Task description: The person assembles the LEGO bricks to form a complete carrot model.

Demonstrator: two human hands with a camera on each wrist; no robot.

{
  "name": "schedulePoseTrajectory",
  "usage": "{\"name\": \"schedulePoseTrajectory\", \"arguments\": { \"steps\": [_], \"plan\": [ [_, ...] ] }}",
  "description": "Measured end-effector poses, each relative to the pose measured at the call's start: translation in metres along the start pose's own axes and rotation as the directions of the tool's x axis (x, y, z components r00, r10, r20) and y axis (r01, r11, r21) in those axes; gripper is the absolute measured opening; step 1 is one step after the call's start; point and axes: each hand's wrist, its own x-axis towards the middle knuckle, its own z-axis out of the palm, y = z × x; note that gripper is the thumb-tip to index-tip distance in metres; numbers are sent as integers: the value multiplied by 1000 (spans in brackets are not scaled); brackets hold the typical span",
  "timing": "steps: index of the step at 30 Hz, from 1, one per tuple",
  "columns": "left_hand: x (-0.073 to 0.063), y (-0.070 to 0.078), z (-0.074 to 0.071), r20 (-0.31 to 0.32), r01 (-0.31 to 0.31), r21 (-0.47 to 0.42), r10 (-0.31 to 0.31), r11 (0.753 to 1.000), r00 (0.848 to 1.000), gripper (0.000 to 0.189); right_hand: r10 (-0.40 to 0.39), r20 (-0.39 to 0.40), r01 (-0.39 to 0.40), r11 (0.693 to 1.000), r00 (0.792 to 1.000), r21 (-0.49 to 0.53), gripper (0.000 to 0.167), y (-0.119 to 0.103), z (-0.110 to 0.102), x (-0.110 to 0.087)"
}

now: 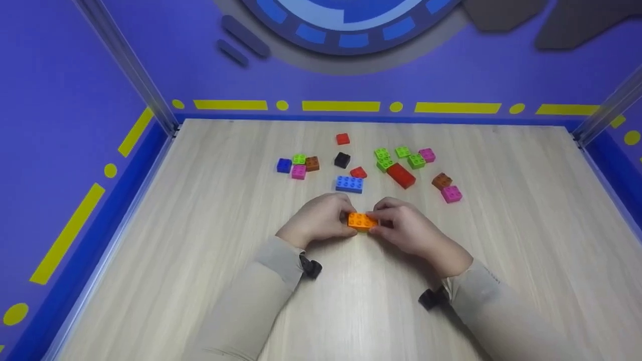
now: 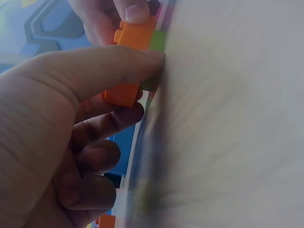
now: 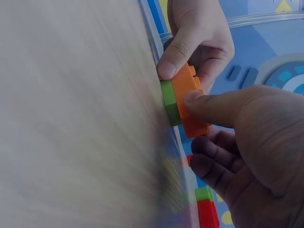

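Observation:
Both hands meet at an orange toy building brick [image 1: 361,220] near the middle of the table. My left hand [image 1: 323,218] pinches its left end between thumb and fingers. At the other end, the thumb and fingers of my right hand [image 1: 409,228] grip it too. In the right wrist view a shorter green brick [image 3: 169,102] sits against the orange brick's underside, close to the tabletop; the left thumb partly covers it in the left wrist view. Just beyond the hands lies a blue eight-stud brick [image 1: 349,184].
Behind the blue brick are a small red piece [image 1: 358,172] and a black brick [image 1: 342,160]. A cluster with a dark blue brick [image 1: 284,165] lies left. Rightward are a long red brick [image 1: 401,175], several green bricks and a pink brick [image 1: 451,194]. Blue walls [image 1: 321,85] bound the table.

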Motion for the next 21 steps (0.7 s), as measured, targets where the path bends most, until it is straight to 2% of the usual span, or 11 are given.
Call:
{"name": "schedulePoseTrajectory", "arguments": {
  "steps": [11,15,18,21],
  "plan": [
    [1,1,-1,-6,1,-8,-1,1000,1000,37,30,0,-30,1000,1000,-6,34,3,1,0],
    [1,0,0,-3,15,-18,-15,1000,1000,38,11,-16,-11,1000,1000,3,34,5,3,-1],
    [1,-1,0,-13,46,-48,-47,998,999,43,-1,-24,1,1000,1000,6,33,5,4,-1],
    [1,-2,0,-62,93,-100,-100,991,993,49,-2,-25,3,1000,1000,8,33,7,3,-2]
  ]
}}
